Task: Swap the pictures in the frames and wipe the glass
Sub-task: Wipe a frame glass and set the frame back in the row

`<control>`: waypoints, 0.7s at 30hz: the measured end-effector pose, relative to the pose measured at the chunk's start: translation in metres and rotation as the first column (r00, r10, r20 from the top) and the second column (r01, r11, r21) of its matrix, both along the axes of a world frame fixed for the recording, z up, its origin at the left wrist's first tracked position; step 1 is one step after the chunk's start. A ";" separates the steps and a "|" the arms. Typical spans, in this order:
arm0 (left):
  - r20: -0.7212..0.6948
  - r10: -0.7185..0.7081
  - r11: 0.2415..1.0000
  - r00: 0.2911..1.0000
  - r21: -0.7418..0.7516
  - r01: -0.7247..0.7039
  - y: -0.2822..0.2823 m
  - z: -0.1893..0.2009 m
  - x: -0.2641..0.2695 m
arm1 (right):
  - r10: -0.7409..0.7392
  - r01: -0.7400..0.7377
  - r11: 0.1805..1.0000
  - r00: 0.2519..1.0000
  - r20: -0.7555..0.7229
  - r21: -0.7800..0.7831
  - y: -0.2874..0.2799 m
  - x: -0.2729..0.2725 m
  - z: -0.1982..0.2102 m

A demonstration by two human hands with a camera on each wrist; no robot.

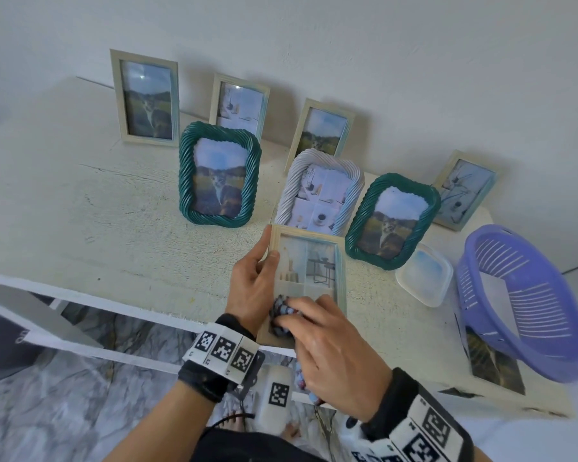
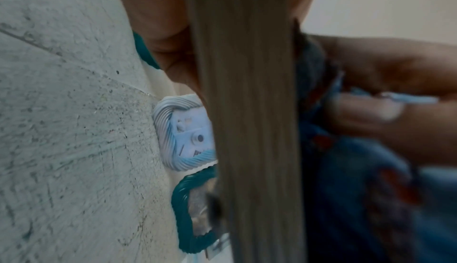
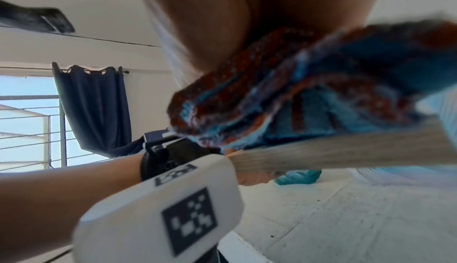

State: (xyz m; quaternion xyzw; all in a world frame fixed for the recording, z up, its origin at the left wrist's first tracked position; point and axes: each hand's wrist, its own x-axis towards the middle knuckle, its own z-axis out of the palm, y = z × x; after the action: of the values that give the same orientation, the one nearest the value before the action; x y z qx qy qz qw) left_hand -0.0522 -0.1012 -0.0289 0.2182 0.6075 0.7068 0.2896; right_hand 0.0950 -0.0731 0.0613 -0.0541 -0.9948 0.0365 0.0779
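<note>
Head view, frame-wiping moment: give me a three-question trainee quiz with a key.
1. True or false: the left hand grips the wooden frame by its left edge.
2. What does the right hand press on the frame's glass? A) sponge B) patterned cloth C) paper towel
3. Fill in: the purple basket lies on the table at the ____ side of the view.

Key: 1 true; 2 B; 3 right.
</note>
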 end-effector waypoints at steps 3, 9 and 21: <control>-0.037 -0.009 1.000 0.999 0.006 0.009 -0.001 -0.001 0.002 | 0.008 -0.011 1.000 0.991 0.135 0.025 0.006 0.006 -0.003; -0.053 -0.039 0.999 0.998 0.009 0.040 -0.001 0.001 0.003 | -0.045 0.029 0.999 0.922 0.385 0.046 0.027 0.028 -0.021; -0.117 -0.051 0.996 0.992 0.071 0.060 -0.007 0.012 -0.009 | -0.100 0.099 0.995 0.983 0.157 0.014 0.056 0.017 -0.008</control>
State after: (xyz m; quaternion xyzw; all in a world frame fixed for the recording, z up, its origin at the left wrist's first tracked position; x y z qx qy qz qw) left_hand -0.0612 -0.1081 -0.0171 0.2860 0.5901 0.7068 0.2652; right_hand 0.1118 -0.0175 0.0529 -0.1063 -0.9940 0.0253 0.0011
